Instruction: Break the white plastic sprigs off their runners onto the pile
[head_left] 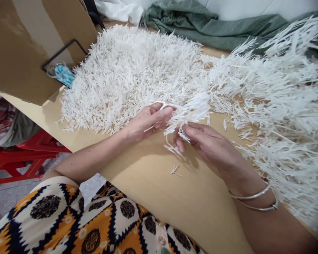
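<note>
Left hand pinches a white plastic sprig mid-counter; right hand, at four o'clock, plucks its tips. Best held taut, pulling small pieces cleanly away from the pile.

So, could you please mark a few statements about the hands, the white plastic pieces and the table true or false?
1. Both hands grip one branched white plastic sprue. True: the left hand pinches its stem and the right hand its small parts.
2. The loose white pieces are heaped in a bowl. False: they lie directly on the wooden table.
3. The right wrist wears silver bangles. True.
4. A blue cloth lies at the table's far edge. False: the cloth is green.
5. The stool is red. True.
</note>
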Demonstrator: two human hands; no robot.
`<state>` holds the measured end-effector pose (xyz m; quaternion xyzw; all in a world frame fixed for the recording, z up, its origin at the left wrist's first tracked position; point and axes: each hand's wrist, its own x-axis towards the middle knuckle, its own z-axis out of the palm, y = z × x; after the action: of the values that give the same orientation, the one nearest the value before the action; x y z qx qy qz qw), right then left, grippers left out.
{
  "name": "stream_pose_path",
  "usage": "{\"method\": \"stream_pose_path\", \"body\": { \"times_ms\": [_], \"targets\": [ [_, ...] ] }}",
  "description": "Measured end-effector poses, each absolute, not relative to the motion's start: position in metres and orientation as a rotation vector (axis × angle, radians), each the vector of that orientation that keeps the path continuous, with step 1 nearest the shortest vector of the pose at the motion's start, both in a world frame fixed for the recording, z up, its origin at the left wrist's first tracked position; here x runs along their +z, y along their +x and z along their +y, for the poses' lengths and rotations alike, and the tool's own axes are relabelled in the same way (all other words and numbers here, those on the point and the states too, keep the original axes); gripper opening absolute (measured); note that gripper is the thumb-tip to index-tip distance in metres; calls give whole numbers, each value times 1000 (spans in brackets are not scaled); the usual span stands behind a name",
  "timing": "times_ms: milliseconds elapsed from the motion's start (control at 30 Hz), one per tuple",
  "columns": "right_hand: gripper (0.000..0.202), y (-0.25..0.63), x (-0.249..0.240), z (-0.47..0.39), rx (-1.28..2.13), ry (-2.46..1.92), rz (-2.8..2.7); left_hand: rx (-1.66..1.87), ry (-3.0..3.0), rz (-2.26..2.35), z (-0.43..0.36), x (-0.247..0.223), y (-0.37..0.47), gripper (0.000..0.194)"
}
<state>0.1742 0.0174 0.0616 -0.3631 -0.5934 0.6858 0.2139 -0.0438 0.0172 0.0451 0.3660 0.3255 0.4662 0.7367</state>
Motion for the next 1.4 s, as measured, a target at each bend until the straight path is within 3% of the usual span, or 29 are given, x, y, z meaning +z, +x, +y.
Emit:
{"method": "stream_pose_path", "body": {
  "times_ms": [233,433,500,600,667,1000,1200,1400],
  "targets": [
    [49,182,72,18,1990,-968,-1998,884,883,795,10,49,-39,36],
    [44,213,87,37,1732,-1026,-2295,927,974,860,9,44,-40,36],
    [39,219,85,40,1553,-1127,-2184,918,993,896,9,46,-40,37],
    [50,214,79,38,1387,-1242,-1945,884,1092,948,6,50,-39,37],
    [53,205,73,34,1388,-1268,-1883,848,1156,924,4,52,-39,35],
    [24,187,52,33,1323,-1225,-1551,915,1117,846,4,44,-35,45],
    [26,177,47,29,1433,-1100,-1441,818,1187,802,6,48,-35,35],
    [31,176,37,27,1349,-1144,-1462,720,1151,882,9,50,-25,37]
  ]
}}
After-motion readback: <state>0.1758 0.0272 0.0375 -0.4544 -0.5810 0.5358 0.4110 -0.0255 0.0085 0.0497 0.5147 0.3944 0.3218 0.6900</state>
